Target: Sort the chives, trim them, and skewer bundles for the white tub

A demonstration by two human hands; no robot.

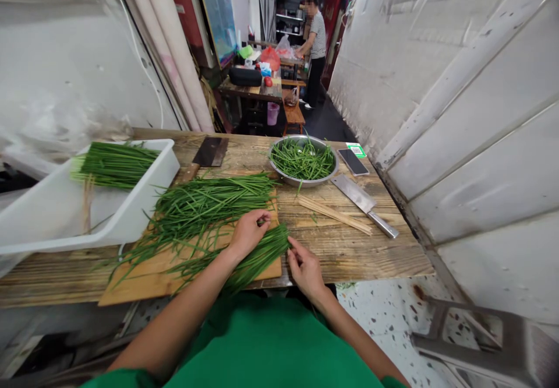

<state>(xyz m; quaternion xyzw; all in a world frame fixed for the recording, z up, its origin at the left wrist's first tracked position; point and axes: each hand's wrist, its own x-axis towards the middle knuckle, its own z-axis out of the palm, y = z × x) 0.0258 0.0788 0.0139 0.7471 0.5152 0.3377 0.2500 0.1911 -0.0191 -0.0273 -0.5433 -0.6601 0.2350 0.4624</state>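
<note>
A bundle of green chives [266, 252] lies along the right edge of a wooden cutting board [148, 277], its cut ends pointing right. My left hand [250, 235] is over this bundle, fingers curled in; whatever they hold, if anything, is hidden. At the bundle's ends, my right hand [306, 268] has thumb and forefinger drawn close together on the chive tips. Behind them, a larger loose pile of chives [213, 198] spreads across the board. Several thin bamboo skewers [336, 215] rest on the table to the right.
A steel bowl [302, 183] of cut chives stands behind. Right of it lie a phone [353, 162] and a cleaver [356, 194]. Another dark blade [211, 151] is behind the pile. A white tub [148, 216] holds more chives at left. A person [317, 41] stands farther back.
</note>
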